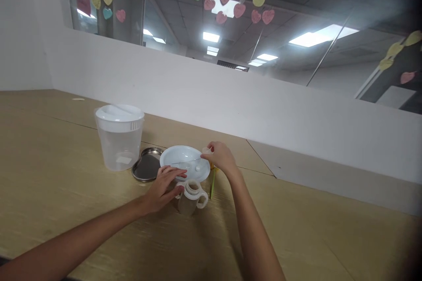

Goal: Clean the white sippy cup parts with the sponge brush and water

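Note:
My right hand (220, 156) is closed over the right rim of a white bowl (169, 153), pinching a small whitish piece (206, 151). A thin, straight stem (186, 160) runs leftward from those fingers across the bowl; its exact kind is unclear. My left hand (164, 186) has its fingers stretched out at the bowl's near edge. Its thumb reaches the left side of a two-handled cup (187, 204), which stands upright with its top uncovered. A small white round piece (198, 168) lies in the bowl.
A kidney-shaped metal tray (145, 167) sits left of the bowl, beside a clear bucket (120, 145) with a white lid. A green handle (212, 184) with a yellow end lies under my right hand. Behind the wooden table (296, 237) rises a white wall (184, 83).

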Available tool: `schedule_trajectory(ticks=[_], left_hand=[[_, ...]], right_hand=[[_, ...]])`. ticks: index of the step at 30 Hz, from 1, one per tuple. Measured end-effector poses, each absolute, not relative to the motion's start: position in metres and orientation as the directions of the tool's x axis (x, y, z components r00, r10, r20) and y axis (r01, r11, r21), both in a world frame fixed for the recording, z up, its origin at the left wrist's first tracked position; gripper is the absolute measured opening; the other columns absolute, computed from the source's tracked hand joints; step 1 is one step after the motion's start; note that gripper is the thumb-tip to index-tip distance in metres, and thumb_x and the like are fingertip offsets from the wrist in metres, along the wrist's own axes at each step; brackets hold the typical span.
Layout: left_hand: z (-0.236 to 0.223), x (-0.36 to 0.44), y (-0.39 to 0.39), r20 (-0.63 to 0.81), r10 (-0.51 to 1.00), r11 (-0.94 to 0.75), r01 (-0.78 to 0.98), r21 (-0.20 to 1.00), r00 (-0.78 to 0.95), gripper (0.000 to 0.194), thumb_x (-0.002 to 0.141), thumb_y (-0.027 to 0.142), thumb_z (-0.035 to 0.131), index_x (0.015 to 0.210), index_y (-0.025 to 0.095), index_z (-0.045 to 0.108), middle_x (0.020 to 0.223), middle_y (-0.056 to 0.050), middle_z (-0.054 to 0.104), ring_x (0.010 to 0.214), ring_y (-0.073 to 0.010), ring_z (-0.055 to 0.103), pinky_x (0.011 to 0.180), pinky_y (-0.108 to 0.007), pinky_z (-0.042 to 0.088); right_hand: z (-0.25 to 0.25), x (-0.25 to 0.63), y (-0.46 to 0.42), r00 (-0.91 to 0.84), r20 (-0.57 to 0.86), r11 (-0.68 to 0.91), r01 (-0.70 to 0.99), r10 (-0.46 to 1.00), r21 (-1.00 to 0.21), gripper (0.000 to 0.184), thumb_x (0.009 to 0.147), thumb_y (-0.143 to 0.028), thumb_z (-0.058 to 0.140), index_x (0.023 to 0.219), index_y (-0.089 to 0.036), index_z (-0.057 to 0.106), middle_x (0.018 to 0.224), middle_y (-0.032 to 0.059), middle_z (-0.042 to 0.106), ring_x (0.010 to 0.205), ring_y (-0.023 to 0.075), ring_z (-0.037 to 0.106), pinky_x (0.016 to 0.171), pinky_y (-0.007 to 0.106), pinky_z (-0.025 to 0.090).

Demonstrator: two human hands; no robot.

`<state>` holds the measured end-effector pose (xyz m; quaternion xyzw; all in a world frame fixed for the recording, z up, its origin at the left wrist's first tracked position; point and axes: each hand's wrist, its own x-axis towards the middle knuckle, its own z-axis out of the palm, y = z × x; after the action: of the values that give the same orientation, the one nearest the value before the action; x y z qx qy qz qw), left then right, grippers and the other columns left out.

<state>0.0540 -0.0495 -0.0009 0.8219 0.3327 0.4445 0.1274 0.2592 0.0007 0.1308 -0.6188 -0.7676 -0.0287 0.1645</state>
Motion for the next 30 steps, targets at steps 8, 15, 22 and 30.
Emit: schedule_trajectory(ticks=[8,15,22,30], left_hand=[[0.001,0.055,-0.049,0.653,0.657,-0.748,0.430,0.506,0.375,0.037,0.092,0.040,0.045,0.124,0.023,0.048,0.116,-0.005,0.063,0.112,-0.0206,0.050,0.101,-0.040,0.027],[0.003,0.055,-0.050,0.652,0.670,-0.733,0.449,0.510,0.354,0.035,0.093,0.039,0.043,0.123,0.023,0.049,0.118,-0.005,0.062,0.113,-0.0209,0.049,0.101,-0.040,0.026],[0.002,0.054,-0.047,0.686,0.654,-0.737,0.470,0.485,0.318,0.032,0.094,0.038,0.040,0.119,0.022,0.052,0.118,-0.006,0.062,0.113,-0.0209,0.050,0.102,-0.041,0.026],[0.003,0.047,-0.044,0.766,0.632,-0.738,0.394,0.548,0.117,0.051,0.087,0.044,0.052,0.131,0.020,0.043,0.120,-0.009,0.059,0.112,-0.0246,0.052,0.096,-0.040,0.039]], right_hand=[[0.108,0.228,0.002,-0.322,0.062,0.323,0.946,0.945,-0.006,0.038,0.071,-0.049,0.068,0.084,-0.014,0.068,0.088,0.0107,0.069,0.081,0.0215,0.063,0.062,0.026,0.040],[0.089,0.225,0.015,-0.359,0.099,0.373,0.890,0.928,-0.262,0.057,0.078,-0.059,0.055,0.110,-0.012,0.065,0.098,0.0114,0.069,0.090,0.0218,0.062,0.074,0.026,0.041],[0.092,0.223,0.018,-0.278,0.168,0.324,0.767,0.946,-0.554,0.034,0.083,-0.041,0.049,0.104,-0.016,0.061,0.082,0.0039,0.063,0.078,0.0169,0.056,0.070,0.026,0.039],[0.121,0.198,-0.033,-0.498,0.349,0.575,0.427,0.794,-0.698,0.032,0.064,-0.013,0.045,0.095,-0.021,0.048,0.088,-0.0010,0.043,0.078,0.0140,0.046,0.071,0.027,0.040]])
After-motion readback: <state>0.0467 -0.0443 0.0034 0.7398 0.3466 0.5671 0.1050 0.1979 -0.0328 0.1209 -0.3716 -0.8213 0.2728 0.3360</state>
